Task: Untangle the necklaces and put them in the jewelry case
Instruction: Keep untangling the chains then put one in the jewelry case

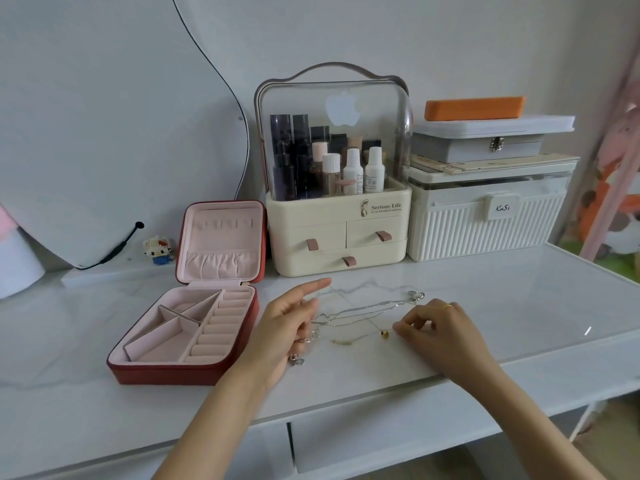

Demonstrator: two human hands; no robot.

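The cream cosmetics organiser (337, 233) at the back of the worktop carries the printed words "Serious Life" on its front band, beside a small figure emblem, with a line of finer print beneath that is too small to read. Its clear dome lid (332, 109) bears a white apple-shaped logo sticker. The ribbed white storage box (485, 223) to its right has a latch tab marked in script that looks like "KaSi", and the small bottles (363, 169) inside the organiser show labels too blurred to make out.

Red jewelry case (180, 370), seemingly pink-lined
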